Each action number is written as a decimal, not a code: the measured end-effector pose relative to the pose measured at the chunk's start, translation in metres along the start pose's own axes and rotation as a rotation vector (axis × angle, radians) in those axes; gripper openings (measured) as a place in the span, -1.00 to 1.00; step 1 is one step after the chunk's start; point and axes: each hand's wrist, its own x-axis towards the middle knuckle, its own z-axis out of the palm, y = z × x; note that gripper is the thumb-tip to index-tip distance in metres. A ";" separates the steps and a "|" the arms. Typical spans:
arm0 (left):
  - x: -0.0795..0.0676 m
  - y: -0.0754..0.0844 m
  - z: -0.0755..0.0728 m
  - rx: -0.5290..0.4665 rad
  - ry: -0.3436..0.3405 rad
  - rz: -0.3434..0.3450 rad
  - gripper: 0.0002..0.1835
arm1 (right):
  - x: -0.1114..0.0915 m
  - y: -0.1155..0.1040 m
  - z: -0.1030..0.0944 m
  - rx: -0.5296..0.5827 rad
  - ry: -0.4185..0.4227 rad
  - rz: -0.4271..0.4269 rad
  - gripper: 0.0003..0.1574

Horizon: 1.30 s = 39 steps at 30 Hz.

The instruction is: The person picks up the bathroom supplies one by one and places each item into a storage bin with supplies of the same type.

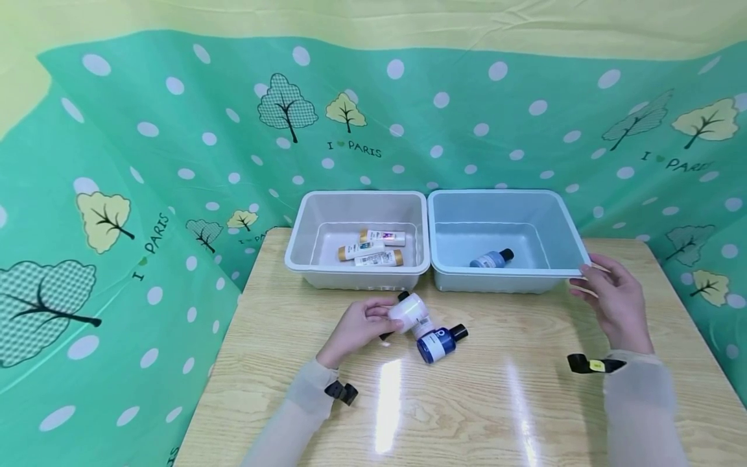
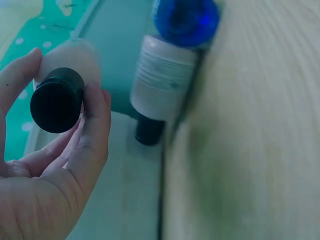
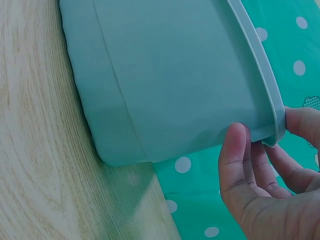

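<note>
My left hand holds a pale pinkish-white bottle between thumb and fingers, above the table. Its black cap faces back toward the wrist in the left wrist view. A second pale bottle with a black cap lies on the table, partly hidden behind the held one in the head view. Against it lies a dark blue bottle with a white label. At the right, my right hand grips the front corner of the light blue bin, thumb and fingers about its rim.
A grey bin stands left of the blue one, their rims side by side. Several white tubes with gold caps lie in the grey bin. One blue bottle lies in the blue bin. A green patterned cloth hangs behind the table.
</note>
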 end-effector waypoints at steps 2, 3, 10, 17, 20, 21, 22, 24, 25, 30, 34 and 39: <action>0.000 0.009 0.001 -0.003 -0.011 0.016 -0.30 | 0.000 0.000 0.000 0.006 -0.001 -0.001 -0.32; 0.001 0.013 0.002 0.002 -0.011 0.022 -0.31 | 0.000 0.000 0.000 0.018 -0.004 -0.003 -0.33; 0.010 0.039 0.003 0.058 -0.019 0.087 -0.36 | 0.001 0.000 -0.001 0.049 -0.018 -0.010 -0.38; 0.025 0.068 0.002 0.057 -0.061 0.149 -0.36 | 0.000 -0.001 0.000 0.054 -0.027 -0.006 -0.39; 0.034 0.079 0.001 0.082 -0.056 0.184 -0.35 | 0.000 -0.001 0.000 0.047 -0.023 0.000 -0.38; 0.037 0.083 0.001 0.092 -0.051 0.193 -0.35 | 0.000 -0.001 0.000 0.045 -0.023 0.001 -0.38; 0.040 0.088 0.001 0.104 -0.045 0.198 -0.34 | 0.000 -0.001 0.000 0.041 -0.023 0.002 -0.38; 0.047 0.097 0.003 0.136 -0.032 0.210 -0.33 | -0.001 -0.001 0.000 0.033 -0.023 0.003 -0.37; 0.051 0.101 0.004 0.153 -0.029 0.213 -0.32 | -0.001 -0.001 0.000 0.027 -0.022 0.003 -0.38; 0.073 0.122 0.013 0.222 -0.023 0.210 -0.30 | -0.002 0.001 -0.001 0.024 -0.022 0.005 -0.35; 0.094 0.137 0.023 0.266 -0.011 0.227 -0.30 | -0.002 0.001 0.000 0.048 -0.038 0.003 -0.34; 0.121 0.158 0.040 0.366 -0.011 0.234 -0.28 | -0.003 0.000 -0.001 0.059 -0.038 0.004 -0.34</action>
